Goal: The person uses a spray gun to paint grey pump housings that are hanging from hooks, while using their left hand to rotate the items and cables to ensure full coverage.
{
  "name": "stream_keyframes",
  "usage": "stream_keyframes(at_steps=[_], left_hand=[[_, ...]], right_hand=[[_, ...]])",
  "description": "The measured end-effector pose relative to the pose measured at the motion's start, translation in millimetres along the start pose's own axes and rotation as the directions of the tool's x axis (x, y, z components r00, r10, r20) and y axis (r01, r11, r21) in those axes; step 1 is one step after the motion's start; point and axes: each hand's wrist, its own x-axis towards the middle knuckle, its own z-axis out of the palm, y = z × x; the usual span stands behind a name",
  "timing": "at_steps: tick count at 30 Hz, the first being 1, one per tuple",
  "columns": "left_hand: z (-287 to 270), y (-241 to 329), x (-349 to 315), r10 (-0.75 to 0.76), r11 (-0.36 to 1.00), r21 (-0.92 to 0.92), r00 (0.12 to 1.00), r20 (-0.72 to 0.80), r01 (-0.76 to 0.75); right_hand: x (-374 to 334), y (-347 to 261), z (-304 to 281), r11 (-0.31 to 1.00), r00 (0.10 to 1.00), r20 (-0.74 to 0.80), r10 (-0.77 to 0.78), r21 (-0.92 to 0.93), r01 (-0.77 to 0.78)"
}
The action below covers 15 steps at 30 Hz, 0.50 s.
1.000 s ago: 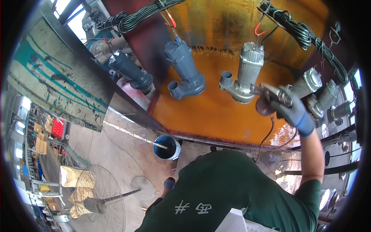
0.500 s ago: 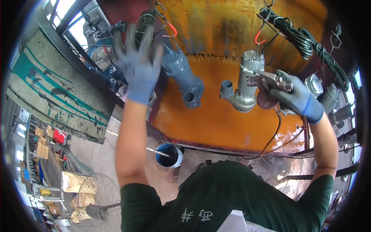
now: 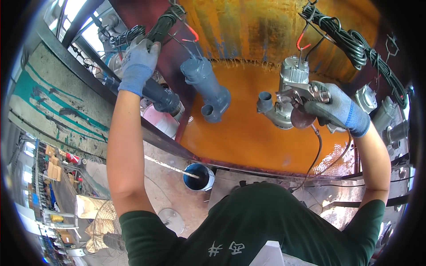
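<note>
Orange coats a booth where a blue-grey pump and, to its right, a silver pump hang. A black cable coil is grasped at its lower end by the left hand; a metal spray gun is gripped by the right hand before the silver pump.

I record a streaked yellow back wall, a stained grey floor, and bright windows far left.

The left hand toward ten-thirty grasps a black cable coil, while the right hand toward two-thirty grips a spray gun.
</note>
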Motion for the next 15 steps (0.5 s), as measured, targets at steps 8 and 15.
stream_keyframes(at_steps=[8, 15], left_hand=[[16.3, -30.4, 58.2, -0.28, 0.935, 0.279, 0.939, 0.202, 0.219], [55.1, -68.7, 91.2, -0.193, 0.956, 0.264, 0.951, 0.24, 0.127]], right_hand=[[17.5, -61.4, -7.1, 0.983, 0.99, -0.076, -0.121, -0.151, 0.108], [39.0, -98.3, -17.1, 0.841, 0.888, -0.072, -0.453, -0.364, 0.4]])
